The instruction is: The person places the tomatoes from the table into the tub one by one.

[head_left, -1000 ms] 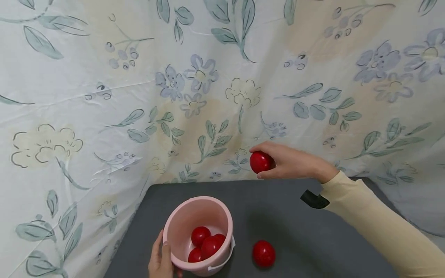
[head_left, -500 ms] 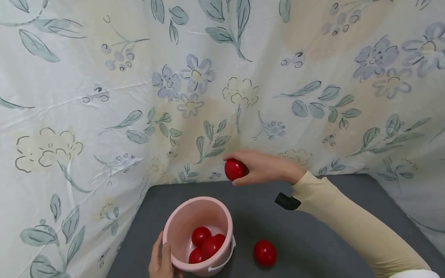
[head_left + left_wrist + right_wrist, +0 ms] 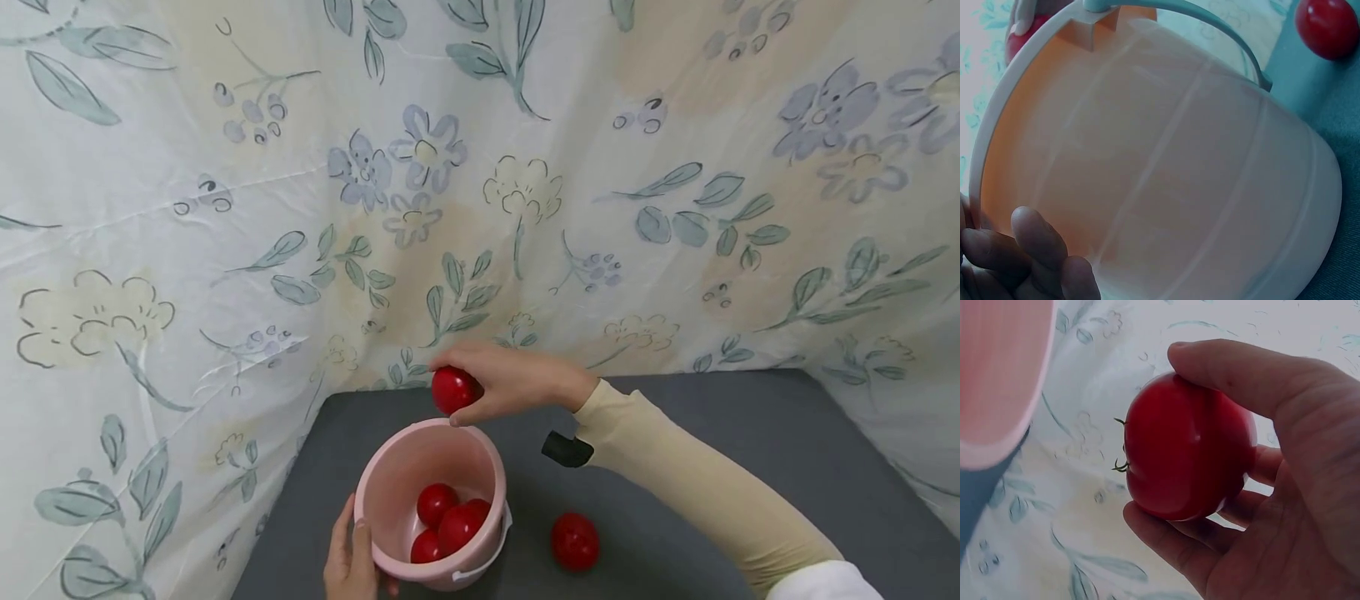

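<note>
A red tomato (image 3: pixel 453 389) with small green stem bits is pinched between the thumb and fingers of my right hand (image 3: pixel 513 382), above the far rim of a pink bucket (image 3: pixel 401 471). The right wrist view shows this tomato closely, with the bucket at its upper left. Inside the bucket lie several red tomatoes (image 3: pixel 437 505). My left hand (image 3: pixel 349 557) holds the bucket's left side near the rim, its fingers (image 3: pixel 1038 240) against the wall in the left wrist view. The bucket tilts toward me. Another tomato (image 3: pixel 575 542) sits on the table, right of the bucket.
A dark grey table (image 3: pixel 675 433) lies beneath everything. Behind and to the left hangs a floral cloth (image 3: pixel 225 208). The bucket's white handle (image 3: pixel 480 567) hangs down at its right side.
My right hand has carried its tomato leftward and slightly down, from beyond the loose tomato to the bucket's far rim. The left hand and bucket have stayed nearly still.
</note>
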The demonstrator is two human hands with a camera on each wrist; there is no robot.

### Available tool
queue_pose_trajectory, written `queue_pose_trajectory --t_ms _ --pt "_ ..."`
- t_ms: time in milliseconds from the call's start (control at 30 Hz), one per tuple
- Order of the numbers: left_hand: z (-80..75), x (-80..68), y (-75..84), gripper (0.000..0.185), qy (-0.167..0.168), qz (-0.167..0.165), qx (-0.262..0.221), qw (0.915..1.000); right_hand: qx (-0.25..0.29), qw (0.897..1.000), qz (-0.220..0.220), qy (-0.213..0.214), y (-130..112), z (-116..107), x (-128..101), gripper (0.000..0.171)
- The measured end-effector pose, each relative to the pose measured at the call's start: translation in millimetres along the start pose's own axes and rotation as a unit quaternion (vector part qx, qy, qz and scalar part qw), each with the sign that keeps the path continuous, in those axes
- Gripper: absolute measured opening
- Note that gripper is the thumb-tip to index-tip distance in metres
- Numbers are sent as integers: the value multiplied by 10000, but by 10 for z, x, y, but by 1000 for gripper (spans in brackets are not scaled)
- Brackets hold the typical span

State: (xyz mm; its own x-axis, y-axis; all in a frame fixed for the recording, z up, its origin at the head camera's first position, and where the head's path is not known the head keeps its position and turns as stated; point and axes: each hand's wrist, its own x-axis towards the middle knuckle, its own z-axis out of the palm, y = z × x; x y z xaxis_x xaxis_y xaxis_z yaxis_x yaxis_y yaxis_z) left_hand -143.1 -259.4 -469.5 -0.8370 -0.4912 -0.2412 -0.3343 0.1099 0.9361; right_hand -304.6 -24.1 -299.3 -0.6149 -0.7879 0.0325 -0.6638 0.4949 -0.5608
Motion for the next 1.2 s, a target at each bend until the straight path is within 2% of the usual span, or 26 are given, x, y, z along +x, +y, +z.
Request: queue_pose_trajectory --t_ms 200,567,900,1033,1200 --pt "-8 1 0 54 -5 74 -5 10000 153 9994 1 -298 -67 202 130 76" --pt "-9 -15 34 53 -71 232 0 9997 404 9938 -9 -1034 49 564 261 76" --pt "5 3 20 52 -20 343 -123 9993 -171 9759 149 -2169 -4 777 330 55" --pt "9 11 9 52 -31 408 -173 9990 -667 9690 173 -2371 11 872 339 53" --pt "15 11 8 51 -24 418 -95 9991 -709 9672 247 -2427 67 923 339 56"
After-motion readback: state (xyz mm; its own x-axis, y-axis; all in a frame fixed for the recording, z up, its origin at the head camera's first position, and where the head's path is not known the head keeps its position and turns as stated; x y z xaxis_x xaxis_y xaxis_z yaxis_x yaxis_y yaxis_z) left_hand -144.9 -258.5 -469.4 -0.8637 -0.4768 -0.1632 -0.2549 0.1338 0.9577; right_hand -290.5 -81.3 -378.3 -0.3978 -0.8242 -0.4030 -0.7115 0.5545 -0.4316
